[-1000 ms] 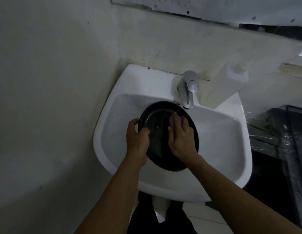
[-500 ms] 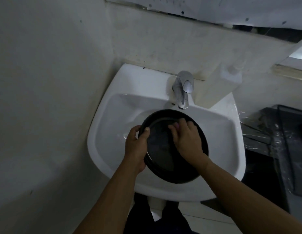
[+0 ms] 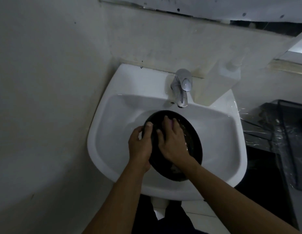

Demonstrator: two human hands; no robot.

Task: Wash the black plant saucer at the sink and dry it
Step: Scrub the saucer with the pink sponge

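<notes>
The black plant saucer [image 3: 193, 142] is held tilted over the basin of the white sink [image 3: 103, 132], below the chrome tap [image 3: 181, 88]. My left hand [image 3: 140, 146] grips the saucer's left rim, thumb on the inside edge. My right hand [image 3: 172, 143] lies flat inside the saucer with fingers spread, pressing a small pink thing [image 3: 222, 123] that only peeks out between the fingers. Wet glints show on the saucer's right inner side. I see no water stream from the tap.
A white soap dispenser [image 3: 219, 83] stands on the sink's back right corner. A dark wire rack [image 3: 282, 132] wrapped in plastic film sits right of the sink. A wall closes in on the left.
The saucer has come lower and toward me in the basin, away from the tap. My right hand has slid toward the saucer's left inner side, close to my left thumb.
</notes>
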